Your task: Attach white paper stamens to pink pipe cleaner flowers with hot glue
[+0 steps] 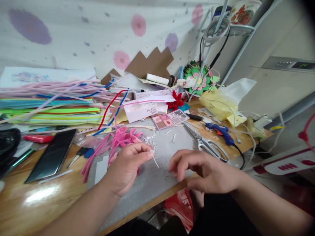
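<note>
My left hand hovers over the grey cutting mat, thumb and forefinger pinched on a thin white strip that hangs down from the fingertips. Just behind it lies a tangle of pink pipe cleaners. My right hand rests near the mat's front right edge, fingers loosely curled and apart, with nothing visible in them. Small white scraps lie scattered on the mat between the hands and the back.
Scissors and a blue glue gun lie to the right. A makeup palette sits behind the mat. A dark phone is at left, below stacked coloured paper and pipe cleaners. A yellow bag stands at back right.
</note>
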{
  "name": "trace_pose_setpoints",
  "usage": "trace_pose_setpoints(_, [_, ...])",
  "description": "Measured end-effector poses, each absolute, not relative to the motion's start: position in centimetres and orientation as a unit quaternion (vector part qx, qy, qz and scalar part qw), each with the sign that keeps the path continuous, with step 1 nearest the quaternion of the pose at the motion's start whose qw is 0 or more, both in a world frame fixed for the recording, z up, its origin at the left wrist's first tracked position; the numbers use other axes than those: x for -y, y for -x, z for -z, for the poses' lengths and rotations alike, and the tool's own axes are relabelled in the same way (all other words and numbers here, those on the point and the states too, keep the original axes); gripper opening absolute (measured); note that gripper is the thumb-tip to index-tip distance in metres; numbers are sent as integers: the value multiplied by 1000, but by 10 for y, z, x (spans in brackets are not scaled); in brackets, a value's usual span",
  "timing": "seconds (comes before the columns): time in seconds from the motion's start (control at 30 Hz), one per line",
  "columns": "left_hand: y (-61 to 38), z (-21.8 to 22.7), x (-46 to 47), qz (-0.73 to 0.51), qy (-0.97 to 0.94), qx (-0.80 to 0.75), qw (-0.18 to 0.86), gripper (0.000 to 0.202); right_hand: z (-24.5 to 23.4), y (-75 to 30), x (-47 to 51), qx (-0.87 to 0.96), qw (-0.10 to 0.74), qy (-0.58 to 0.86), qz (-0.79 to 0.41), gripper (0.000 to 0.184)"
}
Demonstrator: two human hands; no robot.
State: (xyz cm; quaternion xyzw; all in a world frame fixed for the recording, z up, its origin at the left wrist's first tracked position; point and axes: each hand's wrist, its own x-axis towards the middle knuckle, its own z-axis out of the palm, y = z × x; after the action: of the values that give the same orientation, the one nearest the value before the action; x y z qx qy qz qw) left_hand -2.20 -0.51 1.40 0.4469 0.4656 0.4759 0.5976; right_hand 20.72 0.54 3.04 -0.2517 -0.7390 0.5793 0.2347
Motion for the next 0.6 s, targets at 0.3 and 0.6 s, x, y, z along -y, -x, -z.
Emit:
trace_pose_setpoints(0.3, [21, -16, 8, -442, -469, -431, 632, 7, -21, -187, -15, 779, 324, 333, -421, 10])
trace_pose_setpoints(0.6, [21, -20, 10, -419, -472, -415, 655, 9, -18, -159, -19, 718, 405, 294, -484, 4])
